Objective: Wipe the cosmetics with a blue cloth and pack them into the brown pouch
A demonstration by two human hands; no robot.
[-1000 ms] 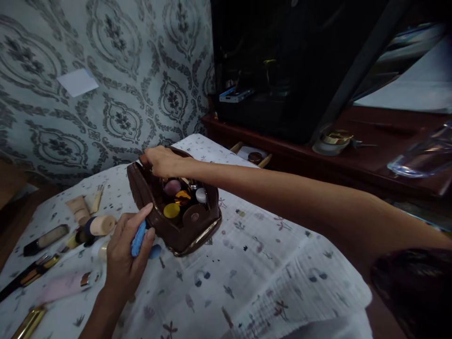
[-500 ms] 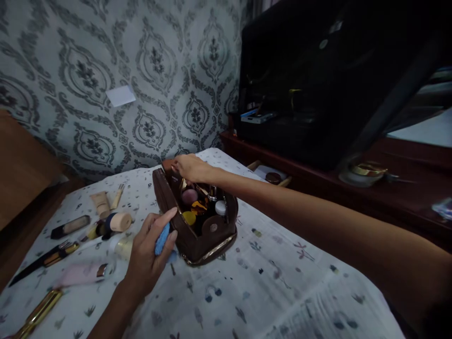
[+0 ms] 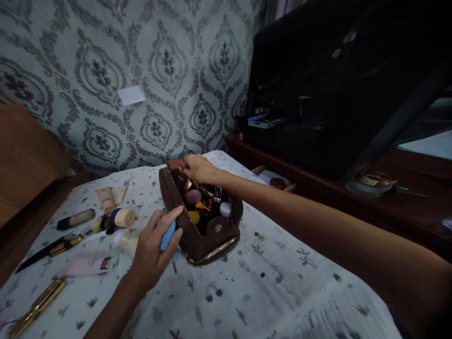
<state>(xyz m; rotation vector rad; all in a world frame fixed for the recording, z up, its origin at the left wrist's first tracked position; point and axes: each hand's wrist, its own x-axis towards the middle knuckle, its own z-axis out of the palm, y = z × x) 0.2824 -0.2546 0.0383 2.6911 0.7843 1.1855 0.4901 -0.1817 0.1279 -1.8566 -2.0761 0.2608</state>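
Note:
A dark brown cosmetic bag [image 3: 208, 252] lies unzipped on the patterned cloth, with makeup items inside. Among them show a yellow round item [image 3: 193, 216], a pinkish round item [image 3: 193, 197] and a white-capped jar [image 3: 225, 208]. My left hand [image 3: 155, 245] is closed around a blue textured cloth [image 3: 167, 235]; its index fingertip touches the bag's near-left rim. At the bag's far end, my right hand [image 3: 199, 168] has its fingers curled over the tan inner flap [image 3: 175, 165], gripping it. Part of the bag's right side is hidden behind my right forearm.
Left of the bag lie a beige tube [image 3: 105, 198], a pink bottle [image 3: 83, 266], a gold tube [image 3: 41, 303], a beige-capped bottle [image 3: 123, 217] and several other cosmetics. A cardboard box [image 3: 28, 160] stands far left. On the right is a dark red cabinet [image 3: 318, 200] with a black screen [image 3: 318, 80].
The whole view has shifted slightly, so everything sits a little further right. Both hands keep their places at the bag, the left still with the blue cloth.

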